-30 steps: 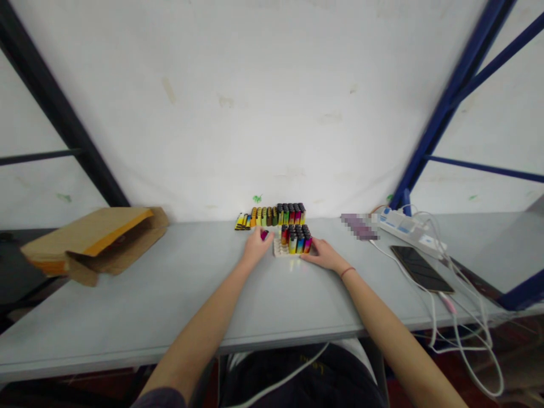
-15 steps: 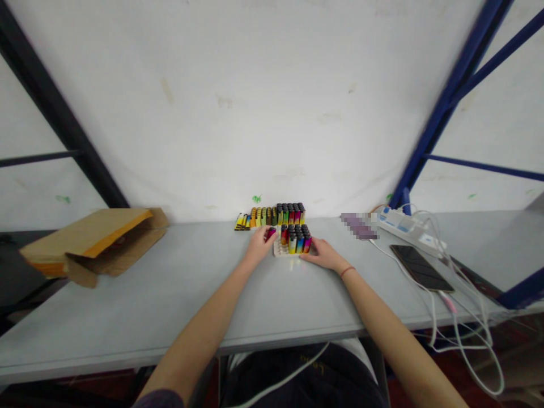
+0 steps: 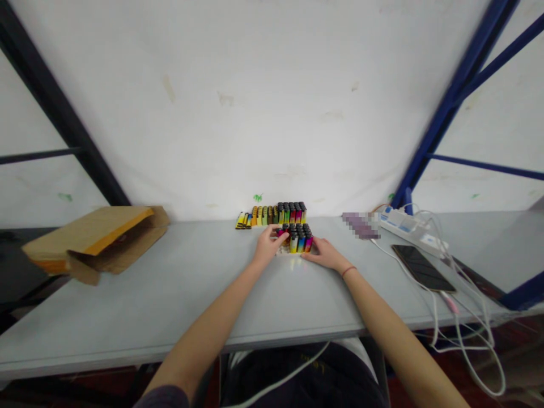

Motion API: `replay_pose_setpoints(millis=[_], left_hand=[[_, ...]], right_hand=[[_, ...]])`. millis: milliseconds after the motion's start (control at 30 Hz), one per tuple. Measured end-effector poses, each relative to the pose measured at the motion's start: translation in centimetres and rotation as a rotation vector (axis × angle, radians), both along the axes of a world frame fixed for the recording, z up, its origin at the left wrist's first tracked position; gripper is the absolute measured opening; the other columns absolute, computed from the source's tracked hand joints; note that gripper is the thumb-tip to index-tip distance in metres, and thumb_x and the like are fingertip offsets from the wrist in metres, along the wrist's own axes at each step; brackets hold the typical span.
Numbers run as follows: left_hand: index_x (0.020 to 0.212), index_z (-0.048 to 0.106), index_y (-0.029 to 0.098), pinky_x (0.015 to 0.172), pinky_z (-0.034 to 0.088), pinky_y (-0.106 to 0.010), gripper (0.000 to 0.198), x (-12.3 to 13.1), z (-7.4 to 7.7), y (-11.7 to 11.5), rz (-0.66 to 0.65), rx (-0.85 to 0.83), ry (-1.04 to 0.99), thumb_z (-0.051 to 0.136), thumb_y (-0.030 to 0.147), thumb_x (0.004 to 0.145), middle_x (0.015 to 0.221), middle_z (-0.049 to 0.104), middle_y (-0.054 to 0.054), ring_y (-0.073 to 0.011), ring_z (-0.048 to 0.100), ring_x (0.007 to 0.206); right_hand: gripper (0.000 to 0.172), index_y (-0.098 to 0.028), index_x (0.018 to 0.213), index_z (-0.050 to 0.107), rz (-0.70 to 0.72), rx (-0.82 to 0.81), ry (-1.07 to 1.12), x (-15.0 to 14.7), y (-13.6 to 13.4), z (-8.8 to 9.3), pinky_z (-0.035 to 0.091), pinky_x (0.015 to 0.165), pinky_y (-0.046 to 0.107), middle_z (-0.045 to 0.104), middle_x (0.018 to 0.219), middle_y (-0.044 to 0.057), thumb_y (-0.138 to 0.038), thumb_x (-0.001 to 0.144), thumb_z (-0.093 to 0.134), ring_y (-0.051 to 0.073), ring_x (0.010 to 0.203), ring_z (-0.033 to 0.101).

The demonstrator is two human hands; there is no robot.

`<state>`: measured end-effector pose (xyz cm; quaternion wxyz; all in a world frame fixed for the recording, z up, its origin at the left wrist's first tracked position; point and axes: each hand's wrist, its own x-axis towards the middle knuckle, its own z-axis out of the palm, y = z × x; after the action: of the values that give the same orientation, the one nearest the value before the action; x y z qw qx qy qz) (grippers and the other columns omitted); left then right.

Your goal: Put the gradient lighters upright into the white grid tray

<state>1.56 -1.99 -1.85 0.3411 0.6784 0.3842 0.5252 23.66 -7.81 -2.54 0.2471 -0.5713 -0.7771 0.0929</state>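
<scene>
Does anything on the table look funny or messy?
Yes, two things. The yellow lighters at the left end of the row look tipped over, unlike the upright lighters beside them. The brown paper envelope looks crumpled and sticks out past the edge of the table.

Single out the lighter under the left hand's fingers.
The magenta lighter at the left end of the block in the tray, under the fingertips of the left hand; that hand touches no other lighter there or in the row behind.
</scene>
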Motion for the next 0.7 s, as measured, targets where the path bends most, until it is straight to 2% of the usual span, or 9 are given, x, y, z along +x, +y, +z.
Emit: replay_pose_setpoints(millis=[167,333,400,500,600,700], left_hand=[[0.094,0.057,0.019,0.066,0.053,-0.025,0.025,0.3,-0.2,-0.1,-0.045,0.022,0.064,0.07,0.03,0.075,0.085,0.064,-0.001,-0.0135,0.062,0.074],[0.097,0.053,0.02,0.06,0.049,-0.022,0.03,0.2,-0.4,0.2,0.037,0.155,0.143,0.072,0.027,0.075,0.093,0.062,-0.001,-0.0126,0.061,0.077],[0.099,0.055,0.019,0.061,0.049,-0.022,0.027,0.0,-0.4,0.3,0.029,0.223,0.189,0.07,0.028,0.079,0.098,0.061,-0.002,-0.0128,0.06,0.078],[0.102,0.058,0.019,0.073,0.053,-0.027,0.02,-0.6,0.0,0.0,-0.005,0.343,0.29,0.063,0.031,0.086,0.103,0.061,-0.004,-0.0146,0.061,0.086],[0.105,0.062,0.019,0.092,0.049,-0.033,0.02,-1.0,0.7,-0.5,-0.011,0.462,0.385,0.054,0.032,0.092,0.104,0.061,-0.006,-0.0176,0.06,0.098],[0.108,0.064,0.02,0.098,0.047,-0.034,0.024,-1.3,1.2,-0.5,0.006,0.516,0.451,0.049,0.033,0.095,0.105,0.061,-0.007,-0.0188,0.059,0.104]], right_hand=[[0.048,-0.011,0.11,0.058,0.003,0.003,-0.015,0.1,0.1,-0.1,0.044,0.076,0.034,0.068,0.1,0.012,-0.051,0.083,0.063,0.025,0.087,0.06],[0.048,-0.012,0.107,0.058,0.001,0.004,-0.018,0.2,0.2,-0.2,0.043,0.075,0.034,0.068,0.098,0.012,-0.052,0.083,0.063,0.024,0.086,0.06],[0.048,-0.012,0.108,0.058,0.002,0.005,-0.019,0.2,0.2,-0.3,0.043,0.076,0.034,0.068,0.098,0.012,-0.052,0.083,0.063,0.024,0.086,0.06],[0.049,-0.011,0.11,0.058,-0.004,0.013,-0.016,0.2,0.2,-0.3,0.043,0.077,0.035,0.068,0.1,0.013,-0.052,0.083,0.063,0.025,0.088,0.06],[0.049,-0.013,0.11,0.058,0.002,0.014,-0.004,0.2,0.2,-0.4,0.044,0.077,0.034,0.068,0.1,0.012,-0.052,0.082,0.063,0.024,0.087,0.06],[0.049,-0.013,0.11,0.059,0.006,0.013,0.009,0.2,0.2,-0.3,0.044,0.077,0.034,0.068,0.099,0.012,-0.053,0.082,0.064,0.024,0.086,0.061]])
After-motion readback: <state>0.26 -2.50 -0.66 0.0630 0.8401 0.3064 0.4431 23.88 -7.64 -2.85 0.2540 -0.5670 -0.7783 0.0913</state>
